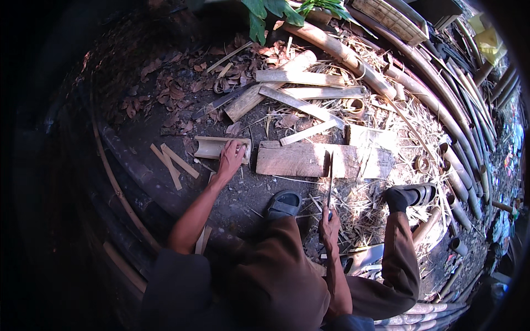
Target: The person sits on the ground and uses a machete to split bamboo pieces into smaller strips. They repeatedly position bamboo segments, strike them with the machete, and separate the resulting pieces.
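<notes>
Under left hand (231,157): pale split bamboo piece (212,147).

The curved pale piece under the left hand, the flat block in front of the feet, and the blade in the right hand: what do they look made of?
Curved pale split section under the left hand: likely bamboo, hollow-curved, raw and matte. Flat rectangular block: weathered wood, rough with visible grain. Long thin blade in the right hand: probably metal, dark and narrow; its finish is unclear.

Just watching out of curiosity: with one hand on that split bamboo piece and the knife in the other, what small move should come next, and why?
Probably lift the bamboo piece onto the wooden block. The left hand already rests on it on the ground beside the block, while the right hand holds the knife with its blade over the block.
</notes>
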Demonstrator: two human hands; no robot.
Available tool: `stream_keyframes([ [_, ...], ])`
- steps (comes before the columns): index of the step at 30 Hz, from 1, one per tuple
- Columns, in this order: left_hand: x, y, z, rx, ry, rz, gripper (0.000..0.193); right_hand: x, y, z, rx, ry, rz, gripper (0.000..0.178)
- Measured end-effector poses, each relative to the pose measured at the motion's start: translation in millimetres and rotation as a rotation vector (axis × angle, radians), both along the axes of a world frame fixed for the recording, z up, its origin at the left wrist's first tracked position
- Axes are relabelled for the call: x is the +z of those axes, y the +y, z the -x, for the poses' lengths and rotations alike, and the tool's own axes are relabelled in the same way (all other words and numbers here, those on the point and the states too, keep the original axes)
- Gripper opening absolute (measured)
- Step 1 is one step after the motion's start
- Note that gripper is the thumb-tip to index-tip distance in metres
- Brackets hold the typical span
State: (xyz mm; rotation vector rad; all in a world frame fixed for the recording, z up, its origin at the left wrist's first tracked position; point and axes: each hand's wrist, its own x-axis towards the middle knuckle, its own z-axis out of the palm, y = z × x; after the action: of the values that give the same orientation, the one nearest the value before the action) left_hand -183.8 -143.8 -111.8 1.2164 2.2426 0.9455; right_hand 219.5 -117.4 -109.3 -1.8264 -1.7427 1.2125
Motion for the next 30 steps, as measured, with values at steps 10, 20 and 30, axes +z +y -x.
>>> stream_keyframes([
  [10,-40.3,179.9,-101.3,-0.366,0.044,-0.077,0.04,21.1,-7.2,12.9,-0.018,-0.048,0.218,0.055],
  [20,76.7,169.0,-153.6,-0.147,-1.027,-0.365,0.032,41.6,-3.9,5.8,-0.208,0.251,0.345,0.042],
  [30,66.9,157.3,-200.6,-0.318,-0.541,-0.521,0.025,171.5,40.4,21.5,-0.118,0.44,-0.065,0.056],
])
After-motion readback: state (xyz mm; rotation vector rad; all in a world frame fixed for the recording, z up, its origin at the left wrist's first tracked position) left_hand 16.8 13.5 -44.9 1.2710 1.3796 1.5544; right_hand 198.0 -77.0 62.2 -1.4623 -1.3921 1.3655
